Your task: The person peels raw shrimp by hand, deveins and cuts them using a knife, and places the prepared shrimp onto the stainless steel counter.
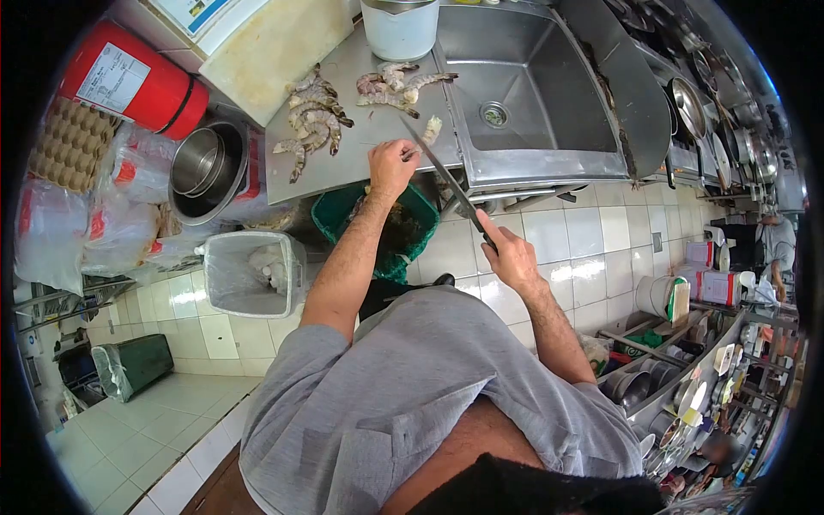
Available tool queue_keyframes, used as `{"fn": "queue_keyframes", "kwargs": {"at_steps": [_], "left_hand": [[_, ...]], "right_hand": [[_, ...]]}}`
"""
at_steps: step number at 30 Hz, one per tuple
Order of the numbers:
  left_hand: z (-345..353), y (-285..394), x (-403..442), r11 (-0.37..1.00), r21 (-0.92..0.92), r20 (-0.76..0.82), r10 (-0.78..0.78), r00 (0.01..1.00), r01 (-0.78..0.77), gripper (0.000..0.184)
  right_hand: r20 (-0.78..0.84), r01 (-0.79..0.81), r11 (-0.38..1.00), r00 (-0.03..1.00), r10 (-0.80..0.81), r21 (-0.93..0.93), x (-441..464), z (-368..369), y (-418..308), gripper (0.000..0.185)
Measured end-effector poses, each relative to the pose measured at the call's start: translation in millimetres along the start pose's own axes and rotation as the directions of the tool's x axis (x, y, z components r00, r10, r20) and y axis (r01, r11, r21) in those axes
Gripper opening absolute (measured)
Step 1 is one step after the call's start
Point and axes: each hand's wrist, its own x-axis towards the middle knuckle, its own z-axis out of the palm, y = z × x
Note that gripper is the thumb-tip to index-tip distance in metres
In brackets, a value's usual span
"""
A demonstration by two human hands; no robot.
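My right hand [512, 256] is wrapped around the black handle of a long knife [444, 174]. Its blade slants up and left across the edge of the steel counter [365, 163]. Close to the blade, the fingers of my left hand [394, 168] are pinched together at the counter's front edge. A small dark bit shows at the fingertips, too small to name. Just beyond the blade lies a pale peeled shrimp [432, 130]. Several unpeeled shrimp [318, 118] form a pile on the left of the counter, and a smaller group of shrimp [395, 89] lies farther back.
A steel sink [549, 158] adjoins the counter on the right, with a white bucket [402, 33] behind. Below my left hand stands a green-lined bin [326, 206] holding scraps. Left of it are a grey bin [225, 300] and steel bowls [196, 161]. Another person [777, 245] is at far right.
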Motion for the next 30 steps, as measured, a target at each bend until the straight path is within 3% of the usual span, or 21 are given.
{"fn": "queue_keyframes", "kwargs": {"at_steps": [10,17,19,22,25,30], "left_hand": [[-2.7,8.4,2.8,0.998,0.065,0.036,-0.007,0.999,0.005,0.015],[-1.2,4.1,7.9,0.997,0.072,0.058,0.013,0.998,-0.017,0.015],[-3.6,-4.0,9.4,0.970,0.197,-0.065,0.158,0.985,-0.142,0.015],[-11.0,-12.5,3.4,0.972,0.119,-0.022,0.209,0.978,-0.205,0.016],[-13.1,-13.3,0.3,0.986,0.014,-0.013,0.164,0.986,-0.164,0.018],[-10.2,-14.5,1.2,0.991,0.034,-0.009,0.132,0.991,-0.132,0.020]], "right_hand": [[0.056,-0.005,0.994,0.998,0.011,-0.110,-24.3,-12.1,8.5,0.066],[-0.044,-0.010,0.997,0.999,0.013,0.074,2.5,4.0,2.0,0.069],[-0.075,-0.014,0.995,0.997,0.021,0.098,-0.1,2.6,5.9,0.069],[-0.071,-0.024,0.998,0.997,0.028,0.056,-12.7,-4.7,17.6,0.069],[0.016,-0.059,0.997,0.998,0.060,-0.046,-18.3,-22.6,15.0,0.070],[0.076,0.079,0.983,0.995,-0.067,-0.166,1.1,-51.8,-4.1,0.069]]}}
